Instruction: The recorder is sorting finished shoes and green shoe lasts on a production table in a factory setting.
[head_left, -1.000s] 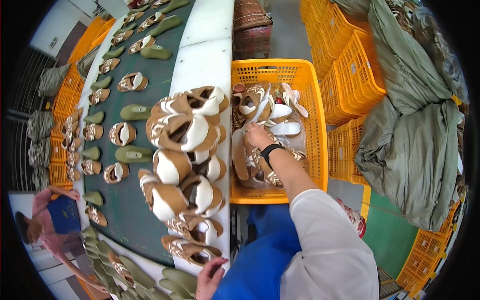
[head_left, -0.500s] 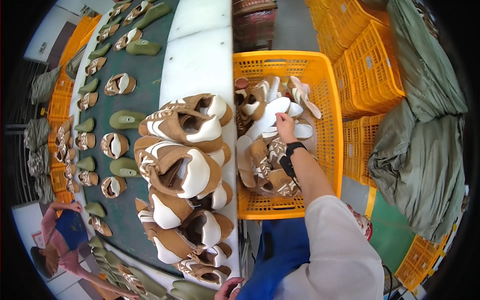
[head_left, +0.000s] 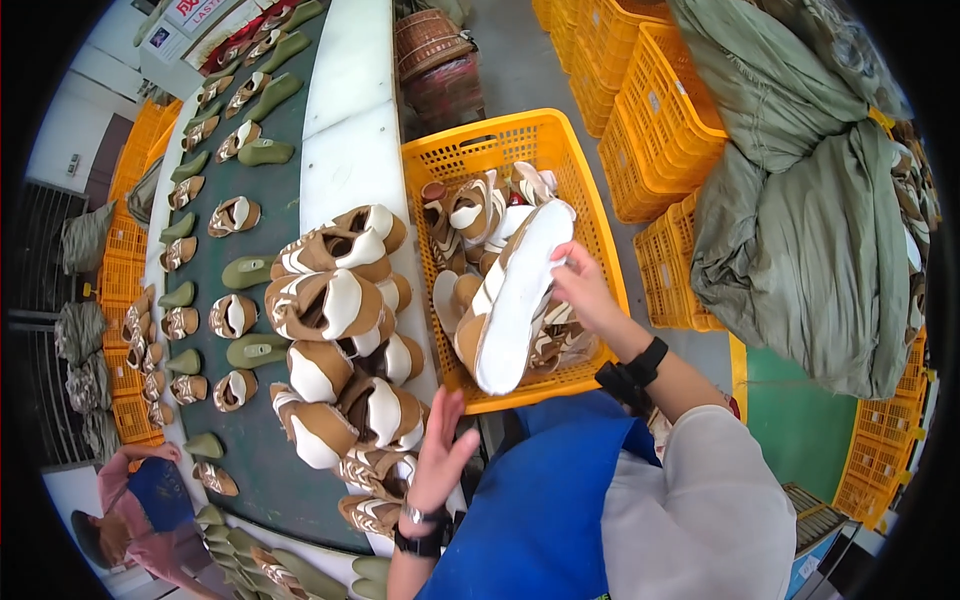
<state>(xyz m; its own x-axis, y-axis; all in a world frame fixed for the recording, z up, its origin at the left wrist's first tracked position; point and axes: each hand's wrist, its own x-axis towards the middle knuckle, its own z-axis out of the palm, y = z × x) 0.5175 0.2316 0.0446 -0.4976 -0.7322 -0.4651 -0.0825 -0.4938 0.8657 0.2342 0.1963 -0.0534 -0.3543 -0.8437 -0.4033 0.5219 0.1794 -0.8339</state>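
My right hand [head_left: 583, 287] pinches the edge of a brown-and-white sneaker upper [head_left: 518, 300], its long white underside turned up toward me. It is held over a yellow crate [head_left: 598, 215], where more sneaker uppers [head_left: 470, 207] lie in a jumble and are partly hidden by it. My left hand [head_left: 440, 452] is raised, fingers apart and holding nothing, beside the crate's near left corner. Close to that hand, several brown-and-white sneaker uppers [head_left: 330, 305] are stacked along the white edge of the worktable [head_left: 350, 140].
On the green belt [head_left: 262, 425] left of the stack stand rows of uppers and olive shoe lasts [head_left: 255, 350]. Yellow crates [head_left: 660, 130] and grey-green cloth covers [head_left: 790, 260] line the right. A co-worker in pink [head_left: 130, 510] stands at the far left.
My right hand has lifted a sneaker upper out of the pile, toward me. The left hand has come up from the lower edge to the crate's corner. The view has shifted.
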